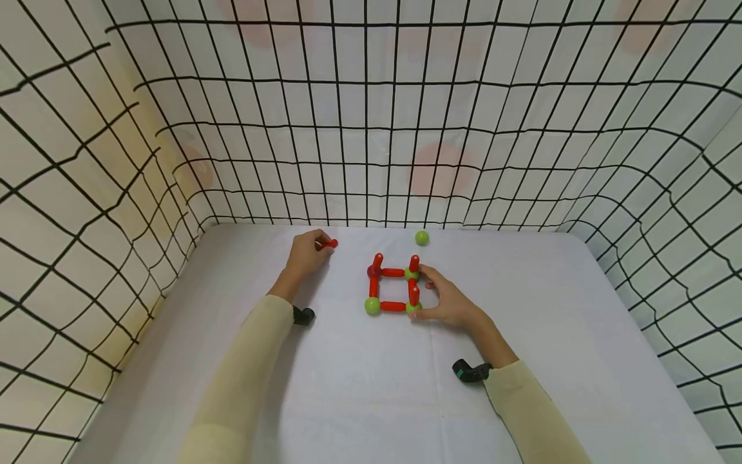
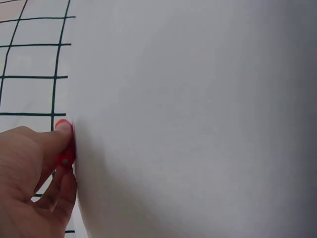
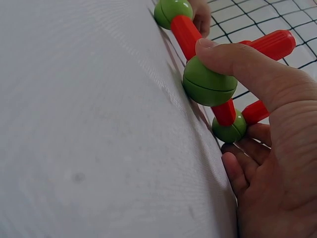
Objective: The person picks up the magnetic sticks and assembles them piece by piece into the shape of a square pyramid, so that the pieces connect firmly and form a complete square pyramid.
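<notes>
On the table a square frame of red rods (image 1: 393, 306) joins green balls (image 1: 372, 305) and one dark red ball (image 1: 373, 271) at its far left corner. Three short red rods rise from the other corners. My right hand (image 1: 449, 303) grips the frame's right side. Its thumb presses the near green ball (image 3: 210, 82), while the fingers touch the far one (image 3: 230, 126). Left of the frame, my left hand (image 1: 308, 252) pinches a small red rod (image 2: 66, 148) between thumb and fingertips, close to the tabletop. The fingers hide part of that rod.
A loose green ball (image 1: 422, 238) lies behind the frame, near the table's back edge. Black wire mesh (image 1: 371, 129) stands along the back and both sides. White cloth (image 1: 365, 399) covers the table. Black wrist devices (image 1: 472, 372) sit at both cuffs.
</notes>
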A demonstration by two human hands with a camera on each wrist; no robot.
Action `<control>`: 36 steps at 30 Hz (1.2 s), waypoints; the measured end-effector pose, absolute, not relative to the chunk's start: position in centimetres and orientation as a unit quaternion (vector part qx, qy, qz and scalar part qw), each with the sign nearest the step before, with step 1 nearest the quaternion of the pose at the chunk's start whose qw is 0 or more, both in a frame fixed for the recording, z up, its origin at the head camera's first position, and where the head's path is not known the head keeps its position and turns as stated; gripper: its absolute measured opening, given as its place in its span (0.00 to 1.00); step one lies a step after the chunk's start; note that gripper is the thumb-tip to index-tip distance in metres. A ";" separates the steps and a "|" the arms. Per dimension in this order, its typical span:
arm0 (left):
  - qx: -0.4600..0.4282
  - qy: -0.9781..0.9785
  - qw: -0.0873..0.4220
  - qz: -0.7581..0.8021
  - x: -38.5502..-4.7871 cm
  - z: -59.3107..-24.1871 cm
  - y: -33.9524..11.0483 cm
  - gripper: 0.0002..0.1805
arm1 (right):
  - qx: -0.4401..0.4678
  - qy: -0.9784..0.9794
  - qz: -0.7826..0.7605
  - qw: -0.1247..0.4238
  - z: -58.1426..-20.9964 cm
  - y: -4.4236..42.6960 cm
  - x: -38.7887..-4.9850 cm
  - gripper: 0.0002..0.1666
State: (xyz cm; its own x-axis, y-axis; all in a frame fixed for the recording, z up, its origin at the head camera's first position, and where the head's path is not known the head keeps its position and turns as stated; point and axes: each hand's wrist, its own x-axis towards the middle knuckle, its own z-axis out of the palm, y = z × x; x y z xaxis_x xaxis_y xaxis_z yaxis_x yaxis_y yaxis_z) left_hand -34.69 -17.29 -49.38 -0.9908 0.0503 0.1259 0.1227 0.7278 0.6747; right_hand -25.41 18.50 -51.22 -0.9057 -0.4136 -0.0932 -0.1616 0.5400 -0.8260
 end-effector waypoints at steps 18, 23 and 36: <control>-0.119 -0.872 0.006 -0.474 -30.9 -49.7 -17.0 0.19 | -0.170 0.871 -0.441 0.133 -51.6 18.5 -25.6 0.67; -0.162 -0.846 -0.003 -0.508 -29.4 -49.1 -16.0 0.18 | -0.174 0.870 -0.443 0.129 -51.5 18.5 -25.5 0.66; -0.251 -0.808 -0.072 -0.528 -26.1 -48.8 -13.3 0.18 | -0.186 0.868 -0.444 0.121 -51.4 18.6 -25.2 0.66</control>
State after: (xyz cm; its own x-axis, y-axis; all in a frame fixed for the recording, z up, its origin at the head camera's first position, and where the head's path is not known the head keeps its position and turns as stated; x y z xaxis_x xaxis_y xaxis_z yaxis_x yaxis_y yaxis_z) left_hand -26.09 -13.33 -48.83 -0.8634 0.4822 0.1485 0.3295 0.3161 0.8897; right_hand -25.24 18.55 -51.36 -0.9014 -0.4305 -0.0450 -0.2159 0.5373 -0.8153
